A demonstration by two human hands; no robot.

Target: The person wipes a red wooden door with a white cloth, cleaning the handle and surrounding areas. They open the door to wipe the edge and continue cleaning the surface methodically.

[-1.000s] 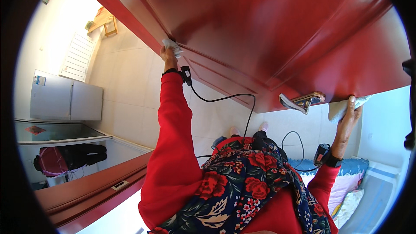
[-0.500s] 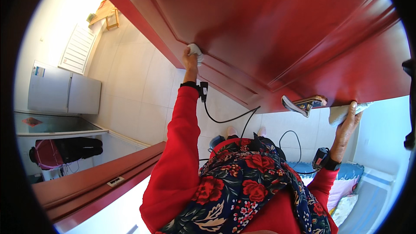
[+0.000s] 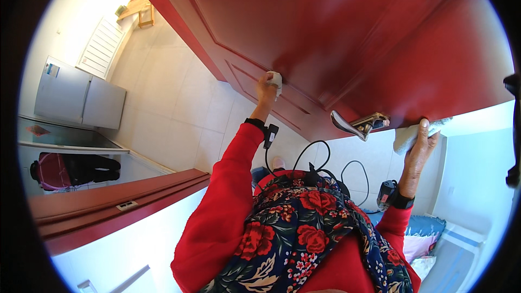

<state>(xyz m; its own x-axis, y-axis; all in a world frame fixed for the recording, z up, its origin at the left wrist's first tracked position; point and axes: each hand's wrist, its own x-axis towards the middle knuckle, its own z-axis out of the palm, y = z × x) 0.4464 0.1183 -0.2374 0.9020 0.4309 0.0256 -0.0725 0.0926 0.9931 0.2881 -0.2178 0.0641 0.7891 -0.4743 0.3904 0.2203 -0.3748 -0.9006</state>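
A red panelled door (image 3: 325,32) spans the view in front of me. My left hand (image 3: 265,91) is closed on a white cloth (image 3: 277,80) and presses it against the door's moulded panel. Past the metal door handle (image 3: 361,125), my right hand (image 3: 419,149) grips a second pale cloth (image 3: 404,140) at the door's edge. Its thumb lies over the cloth; the other fingers are partly hidden behind it. Both wrists wear black straps with small devices and cables.
A red door frame (image 3: 125,198) with a metal strike plate runs along the lower left. Beyond it stand a grey fridge (image 3: 78,95), a white radiator (image 3: 101,47) and a wooden stool (image 3: 145,17). Another person (image 3: 76,171) in dark clothes shows at far left. Bedding (image 3: 423,233) lies lower right.
My left hand has slid the cloth rightward across the door panel, closer to the handle. My right hand stays by the door's edge with its cloth. The whole view has shifted slightly.
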